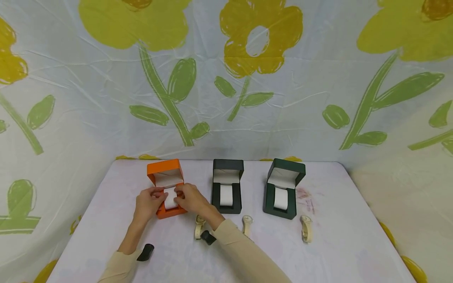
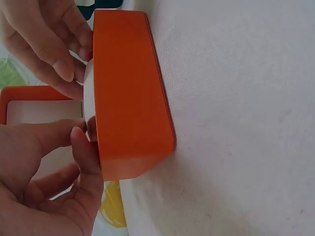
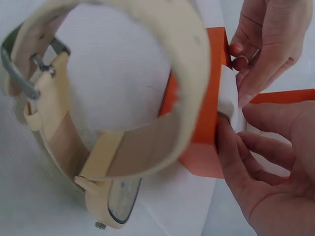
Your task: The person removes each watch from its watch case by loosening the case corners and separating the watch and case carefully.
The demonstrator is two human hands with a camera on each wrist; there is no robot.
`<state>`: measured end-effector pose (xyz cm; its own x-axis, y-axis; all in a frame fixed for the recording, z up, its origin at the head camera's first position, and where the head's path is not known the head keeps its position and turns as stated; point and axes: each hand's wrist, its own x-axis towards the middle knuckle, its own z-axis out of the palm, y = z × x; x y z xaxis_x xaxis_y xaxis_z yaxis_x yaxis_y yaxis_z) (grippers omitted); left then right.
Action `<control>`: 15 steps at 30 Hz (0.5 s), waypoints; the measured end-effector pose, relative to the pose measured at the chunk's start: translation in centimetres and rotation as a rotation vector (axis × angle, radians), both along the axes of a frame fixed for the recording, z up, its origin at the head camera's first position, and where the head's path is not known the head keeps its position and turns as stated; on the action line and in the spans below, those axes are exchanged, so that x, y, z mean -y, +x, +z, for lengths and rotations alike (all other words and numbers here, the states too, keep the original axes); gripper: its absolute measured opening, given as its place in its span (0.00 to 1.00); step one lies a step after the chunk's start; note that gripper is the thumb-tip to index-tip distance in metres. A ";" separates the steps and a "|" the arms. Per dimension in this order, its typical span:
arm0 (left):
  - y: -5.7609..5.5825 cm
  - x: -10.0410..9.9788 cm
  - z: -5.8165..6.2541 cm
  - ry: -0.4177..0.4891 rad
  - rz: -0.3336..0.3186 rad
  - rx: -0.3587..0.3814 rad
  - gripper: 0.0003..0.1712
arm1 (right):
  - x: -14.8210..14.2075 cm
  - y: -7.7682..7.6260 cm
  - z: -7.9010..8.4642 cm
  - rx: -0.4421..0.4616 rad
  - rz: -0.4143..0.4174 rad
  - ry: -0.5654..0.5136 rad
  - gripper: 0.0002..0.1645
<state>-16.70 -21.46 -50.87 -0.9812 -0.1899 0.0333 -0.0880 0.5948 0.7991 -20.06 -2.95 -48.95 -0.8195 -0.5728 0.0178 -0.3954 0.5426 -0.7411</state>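
Observation:
In the head view both hands are at an orange watch box (image 1: 172,213) with its lid up, on the left of the table. A white cushion (image 1: 171,198) sits in it. The left hand (image 1: 146,204) grips the cushion's left side with bent fingers and thumb. From the other side, the right hand (image 1: 194,201) holds it, thumb and fingertips tucked at the edge. The left wrist view shows the cushion (image 2: 89,96) just above the orange wall (image 2: 128,93), its lower part hidden. A cream-strapped watch (image 3: 147,142) looms close in the right wrist view.
A black watch box (image 1: 216,210) and a dark green one (image 1: 291,214) stand open to the right, each with a white cushion. Cream watches lie in front: one (image 1: 199,221) by the right forearm, another (image 1: 247,221) near the sleeve, a third (image 1: 306,230) farther right.

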 end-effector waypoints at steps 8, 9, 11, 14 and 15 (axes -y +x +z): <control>0.4 -0.3 0.0 -0.017 0.019 -0.015 0.16 | -0.3 0.2 0.1 0.034 0.015 -0.080 0.15; 0.4 -0.3 0.0 -0.023 0.022 -0.020 0.16 | -0.4 0.2 0.1 0.035 0.017 -0.095 0.14; 0.5 -0.4 0.0 -0.032 0.028 -0.034 0.15 | -0.6 0.3 0.2 0.033 0.022 -0.113 0.13; 0.5 -0.5 0.3 -0.037 0.035 -0.048 0.13 | -0.8 0.2 0.0 0.017 0.029 -0.140 0.10; 0.6 -0.5 0.4 -0.039 0.039 -0.050 0.12 | -0.9 0.1 0.0 0.011 0.028 -0.152 0.10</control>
